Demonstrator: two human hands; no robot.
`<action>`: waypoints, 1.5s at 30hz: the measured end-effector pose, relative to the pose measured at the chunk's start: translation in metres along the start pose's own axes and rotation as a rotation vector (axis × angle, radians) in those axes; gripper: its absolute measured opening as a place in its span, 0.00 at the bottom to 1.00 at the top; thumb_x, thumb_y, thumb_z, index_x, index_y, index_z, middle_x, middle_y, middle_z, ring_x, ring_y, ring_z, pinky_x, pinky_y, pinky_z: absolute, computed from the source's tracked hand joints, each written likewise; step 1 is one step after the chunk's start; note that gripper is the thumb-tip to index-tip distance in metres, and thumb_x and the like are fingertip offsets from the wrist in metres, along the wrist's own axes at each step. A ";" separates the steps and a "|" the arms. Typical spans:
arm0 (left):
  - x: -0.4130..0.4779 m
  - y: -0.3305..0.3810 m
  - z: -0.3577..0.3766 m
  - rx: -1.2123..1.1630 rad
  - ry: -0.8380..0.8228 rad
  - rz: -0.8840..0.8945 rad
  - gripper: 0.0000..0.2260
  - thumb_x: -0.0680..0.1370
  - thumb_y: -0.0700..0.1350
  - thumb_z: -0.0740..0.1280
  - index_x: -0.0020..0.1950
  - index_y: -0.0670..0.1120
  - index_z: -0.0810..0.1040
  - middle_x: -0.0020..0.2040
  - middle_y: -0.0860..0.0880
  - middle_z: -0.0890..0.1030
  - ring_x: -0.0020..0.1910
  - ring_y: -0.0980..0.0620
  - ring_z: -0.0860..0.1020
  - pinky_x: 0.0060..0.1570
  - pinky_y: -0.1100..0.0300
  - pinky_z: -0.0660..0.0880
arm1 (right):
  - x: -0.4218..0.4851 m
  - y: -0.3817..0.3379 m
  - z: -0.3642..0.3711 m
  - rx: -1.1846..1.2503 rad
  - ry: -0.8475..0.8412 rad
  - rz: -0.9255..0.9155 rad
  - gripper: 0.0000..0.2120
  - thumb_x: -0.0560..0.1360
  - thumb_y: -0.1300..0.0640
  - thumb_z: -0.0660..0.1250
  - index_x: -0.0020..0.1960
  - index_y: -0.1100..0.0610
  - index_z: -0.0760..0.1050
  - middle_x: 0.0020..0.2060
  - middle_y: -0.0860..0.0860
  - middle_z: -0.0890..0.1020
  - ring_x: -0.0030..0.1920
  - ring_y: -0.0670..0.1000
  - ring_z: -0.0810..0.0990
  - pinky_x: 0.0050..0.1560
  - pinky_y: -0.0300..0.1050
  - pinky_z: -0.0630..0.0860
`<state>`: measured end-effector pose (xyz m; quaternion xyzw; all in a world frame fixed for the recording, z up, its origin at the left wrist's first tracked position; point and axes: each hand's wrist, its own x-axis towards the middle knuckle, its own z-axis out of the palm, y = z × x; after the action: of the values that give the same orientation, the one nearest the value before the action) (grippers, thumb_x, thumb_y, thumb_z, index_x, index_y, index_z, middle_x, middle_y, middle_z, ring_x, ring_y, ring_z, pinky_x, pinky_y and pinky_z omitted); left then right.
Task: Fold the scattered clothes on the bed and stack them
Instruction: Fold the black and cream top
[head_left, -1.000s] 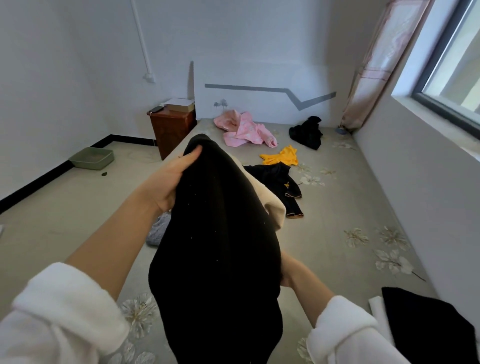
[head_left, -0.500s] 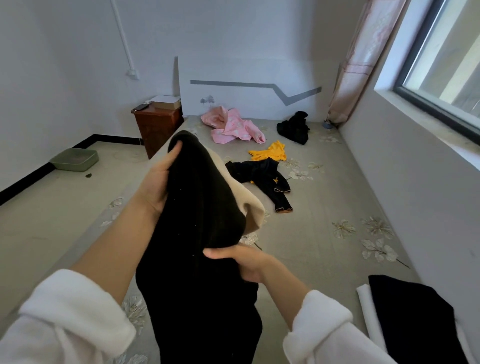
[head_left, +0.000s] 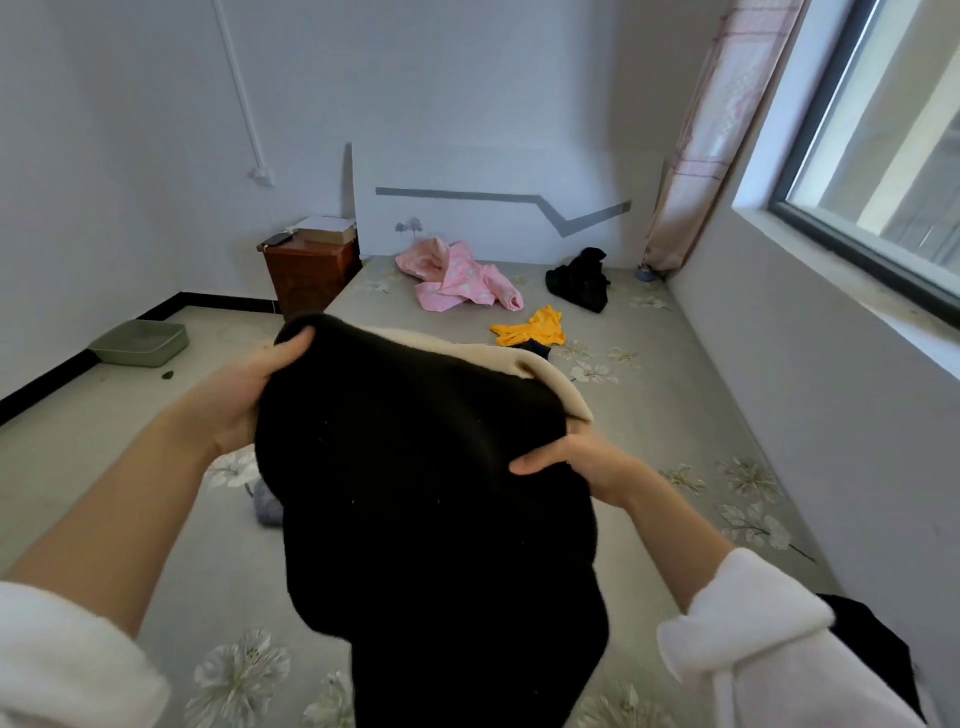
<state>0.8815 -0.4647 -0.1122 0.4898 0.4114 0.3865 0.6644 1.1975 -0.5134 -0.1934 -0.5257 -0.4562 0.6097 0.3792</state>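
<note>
Left hand (head_left: 234, 400) and right hand (head_left: 576, 462) both gripping the black fleece garment with cream lining (head_left: 426, 493), up over the floral-print bed (head_left: 675, 415)
Left grips its top-left corner, right pinches its right edge a bit lower, so it's stretched hand to hand with the long axis hanging down toward the person. Past the garment: crumpled yellow cloth (head_left: 532, 330), pink cloth (head_left: 457, 283), small black cloth heap (head_left: 579, 283), all unfolded.

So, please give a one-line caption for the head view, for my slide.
The left hand and right hand hold up a black garment with beige lining over the floral bed.
</note>
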 end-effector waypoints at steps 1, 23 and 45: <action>0.001 0.001 -0.003 0.057 0.014 -0.023 0.29 0.49 0.59 0.82 0.44 0.47 0.86 0.44 0.46 0.84 0.41 0.51 0.84 0.34 0.61 0.80 | -0.004 -0.008 -0.009 -0.047 0.000 -0.045 0.33 0.63 0.70 0.75 0.63 0.48 0.74 0.53 0.52 0.83 0.55 0.56 0.82 0.58 0.55 0.78; 0.097 0.024 0.010 1.458 -0.093 -0.204 0.12 0.69 0.50 0.76 0.42 0.42 0.82 0.37 0.45 0.81 0.38 0.47 0.80 0.37 0.58 0.72 | -0.055 -0.062 -0.140 -1.345 0.450 0.303 0.11 0.67 0.49 0.76 0.39 0.54 0.77 0.36 0.51 0.79 0.40 0.53 0.78 0.39 0.44 0.72; 0.055 -0.123 0.019 0.981 0.457 0.485 0.18 0.72 0.28 0.62 0.59 0.42 0.76 0.63 0.43 0.74 0.61 0.43 0.72 0.62 0.51 0.67 | -0.089 0.060 -0.144 -0.848 1.030 -0.242 0.06 0.70 0.68 0.68 0.46 0.62 0.75 0.60 0.58 0.78 0.62 0.60 0.73 0.55 0.44 0.66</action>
<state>0.9324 -0.4476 -0.2376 0.7241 0.5509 0.3878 0.1478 1.3549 -0.5927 -0.2289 -0.7975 -0.4728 0.0030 0.3747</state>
